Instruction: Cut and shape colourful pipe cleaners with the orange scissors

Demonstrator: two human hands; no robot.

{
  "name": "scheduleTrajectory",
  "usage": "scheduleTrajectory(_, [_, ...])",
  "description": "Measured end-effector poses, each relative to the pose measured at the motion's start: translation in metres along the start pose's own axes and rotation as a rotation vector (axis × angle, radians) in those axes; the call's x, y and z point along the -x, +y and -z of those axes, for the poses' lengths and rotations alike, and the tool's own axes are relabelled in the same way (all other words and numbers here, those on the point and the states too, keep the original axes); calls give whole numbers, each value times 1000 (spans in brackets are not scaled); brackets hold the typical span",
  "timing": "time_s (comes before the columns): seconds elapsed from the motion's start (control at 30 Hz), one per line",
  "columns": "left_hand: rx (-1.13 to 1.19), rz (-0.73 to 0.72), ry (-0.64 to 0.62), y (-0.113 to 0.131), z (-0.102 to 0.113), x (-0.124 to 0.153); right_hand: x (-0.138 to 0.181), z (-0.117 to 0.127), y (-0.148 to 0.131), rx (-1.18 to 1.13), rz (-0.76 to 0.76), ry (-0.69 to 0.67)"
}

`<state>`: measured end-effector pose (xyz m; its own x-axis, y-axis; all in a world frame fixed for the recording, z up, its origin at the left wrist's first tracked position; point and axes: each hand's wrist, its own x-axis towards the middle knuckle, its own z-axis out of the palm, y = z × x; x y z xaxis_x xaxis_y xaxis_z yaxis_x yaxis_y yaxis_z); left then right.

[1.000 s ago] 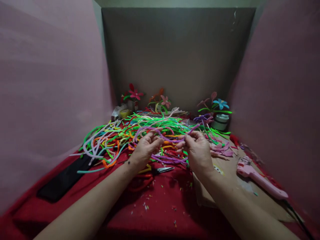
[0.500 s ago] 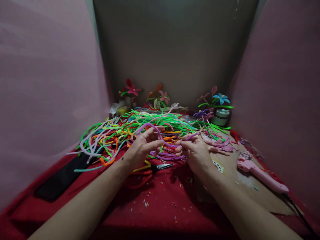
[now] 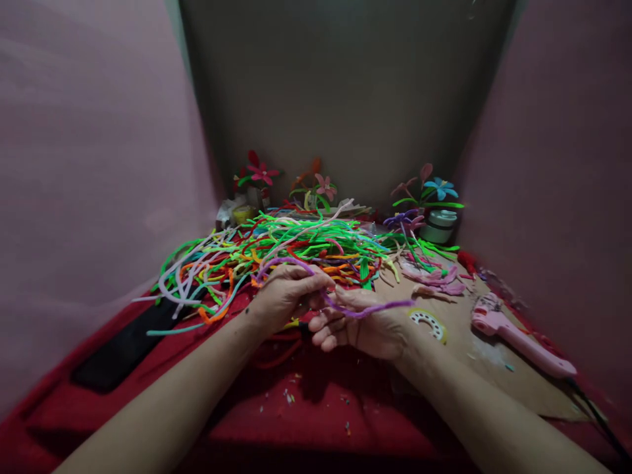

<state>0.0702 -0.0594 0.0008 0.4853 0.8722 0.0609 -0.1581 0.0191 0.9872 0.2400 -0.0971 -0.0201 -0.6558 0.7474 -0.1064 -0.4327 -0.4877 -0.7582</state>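
My left hand (image 3: 289, 296) is closed in a pinch on a purple pipe cleaner (image 3: 368, 309), which arcs over the hand and runs right. My right hand (image 3: 363, 326) lies beside it with the palm turned up and the fingers curled towards the left hand; the purple pipe cleaner lies across it, its free end pointing right. Just beyond both hands spreads a big heap of pipe cleaners (image 3: 296, 247) in green, orange, white, red and purple. Both hands hover over the red cloth (image 3: 316, 408).
Finished pipe-cleaner flowers (image 3: 261, 172) stand along the back wall, with a small grey tub (image 3: 438, 227) at the right. A pink glue gun (image 3: 518, 339) lies on brown cardboard (image 3: 494, 368). A roll of tape (image 3: 428, 322) sits by my right hand. A black flat object (image 3: 123, 349) lies left.
My right hand has dropped towards me and turned palm up. The purple pipe cleaner came out of the heap with the hands and now sticks out to the right. The scissors are hidden behind the hands.
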Motion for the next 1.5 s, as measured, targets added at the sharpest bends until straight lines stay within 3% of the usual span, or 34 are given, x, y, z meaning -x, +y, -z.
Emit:
scheduleTrajectory(0.1, [-168, -57, 17, -2, -5, 0, -4, -3, 2, -62, -90, 27])
scheduleTrajectory(0.17, [-152, -33, 4, -4, -4, -2, -5, -5, 2, -108, -139, 44])
scheduleTrajectory(0.37, [81, 21, 61, -10, 1, -9, -7, -11, 5, -20, 91, 142])
scheduleTrajectory(0.5, [55, 24, 103, -5, 5, -10, -5, -5, 10, 43, 79, 107])
scheduleTrajectory(0.7, [236, 62, 219, 0, 4, -9, -5, -3, 10, 182, 46, -2])
scheduleTrajectory(0.97, [-59, -68, 214, -10, -12, -3, -11, -16, 15, 76, 153, 194])
scheduleTrajectory(1.17, [29, -92, 153, -4, -6, -6, -6, -17, 12, 135, 103, 294])
scheduleTrajectory(1.37, [-91, 104, 246, 5, 1, -5, 1, -24, 11, 173, 74, 288])
scheduleTrajectory(1.5, [-105, 140, 307, 8, 6, -5, 6, -27, 14, 189, 62, 276])
